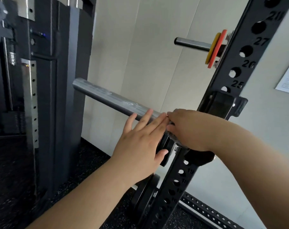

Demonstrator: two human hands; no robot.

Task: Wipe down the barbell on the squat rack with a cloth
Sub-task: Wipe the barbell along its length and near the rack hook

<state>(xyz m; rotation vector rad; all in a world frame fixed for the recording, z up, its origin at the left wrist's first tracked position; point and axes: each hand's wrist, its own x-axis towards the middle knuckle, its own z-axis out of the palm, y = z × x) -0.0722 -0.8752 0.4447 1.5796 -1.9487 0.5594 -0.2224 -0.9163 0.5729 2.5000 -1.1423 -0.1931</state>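
The left hand (140, 142) reaches up from below, palm down, fingers straight and slightly spread. Their tips lie on the bar (107, 96); the thumb sticks out to the right, below it. The right hand (188, 129) comes in from the right with its wrist bent, fingers curled down over the bar's inner end, touching the left fingertips. A grey scrap shows under those fingers; whether it is a cloth I cannot tell.

The bar sits on the rack (249, 63), its free end pointing up and left. It is a smooth, dull grey metal cylinder with pale scuffs. The rack post is black steel, punched with round numbered holes. Higher up, a shiny peg (191, 42) carries thin yellow and orange plates (214, 48). The floor (82, 179) is dark speckled rubber.
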